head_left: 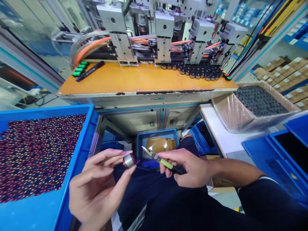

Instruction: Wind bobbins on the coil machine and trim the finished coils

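Between the thumb and fingers of my left hand (101, 183) is a small motor stator (130, 160), a silvery ring with red windings and a thin wire end sticking out near my thumb tip. My right hand (190, 166) is wrapped round the green and black handles of a pair of pliers (166, 163). The pointed metal jaws aim left toward the stator, a short gap away from it. Whether the jaws are fully closed is hard to make out. Both hands are held above my lap.
At left stands a blue bin (92, 128) filled with wound parts. Ahead, an orange-topped bench (125, 80) carries a marker (90, 71), several dark cylinders (199, 70) and machine heads. A lined carton (231, 112) of small dark parts is at right. Below sits a blue tray (141, 141).
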A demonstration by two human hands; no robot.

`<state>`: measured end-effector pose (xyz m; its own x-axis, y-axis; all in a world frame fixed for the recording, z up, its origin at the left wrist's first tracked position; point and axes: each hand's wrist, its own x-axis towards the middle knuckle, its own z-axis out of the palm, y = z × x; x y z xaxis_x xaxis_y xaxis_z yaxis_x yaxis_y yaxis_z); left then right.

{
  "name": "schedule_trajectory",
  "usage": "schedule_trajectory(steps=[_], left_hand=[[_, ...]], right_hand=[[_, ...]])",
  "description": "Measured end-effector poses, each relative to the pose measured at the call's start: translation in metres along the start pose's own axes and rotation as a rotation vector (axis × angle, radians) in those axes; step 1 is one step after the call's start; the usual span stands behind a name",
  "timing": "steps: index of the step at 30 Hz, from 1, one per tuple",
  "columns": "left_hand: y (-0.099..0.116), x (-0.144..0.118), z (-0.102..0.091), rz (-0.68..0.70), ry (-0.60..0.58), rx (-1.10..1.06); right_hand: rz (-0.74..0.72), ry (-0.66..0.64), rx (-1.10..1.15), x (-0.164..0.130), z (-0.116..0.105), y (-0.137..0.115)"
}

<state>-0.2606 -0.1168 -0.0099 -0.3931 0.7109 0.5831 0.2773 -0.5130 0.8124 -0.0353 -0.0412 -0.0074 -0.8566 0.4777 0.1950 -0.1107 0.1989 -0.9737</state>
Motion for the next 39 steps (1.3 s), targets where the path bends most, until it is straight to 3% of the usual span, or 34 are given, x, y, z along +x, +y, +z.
schedule_trajectory(steps=[7, 11, 17, 28, 39], left_hand=[[-0.006, 0.007, -0.003, 0.216, -0.108, -0.034], [-0.005, 0.002, -0.005, 0.175, -0.111, -0.057], [0.009, -0.005, -0.003, -0.02, -0.045, -0.015], [0.009, 0.0, -0.004, 0.049, -0.072, 0.002], [0.005, -0.003, -0.005, 0.012, -0.047, 0.005]], right_hand=[[-0.059, -0.044, -0.016, 0.0, 0.002, -0.005], [-0.059, -0.053, -0.016, 0.002, 0.004, -0.006], [-0.029, -0.07, -0.013, 0.006, 0.006, -0.008], [-0.004, -0.069, -0.03, 0.009, 0.008, -0.009], [0.005, -0.034, -0.011, 0.008, 0.01, -0.007]])
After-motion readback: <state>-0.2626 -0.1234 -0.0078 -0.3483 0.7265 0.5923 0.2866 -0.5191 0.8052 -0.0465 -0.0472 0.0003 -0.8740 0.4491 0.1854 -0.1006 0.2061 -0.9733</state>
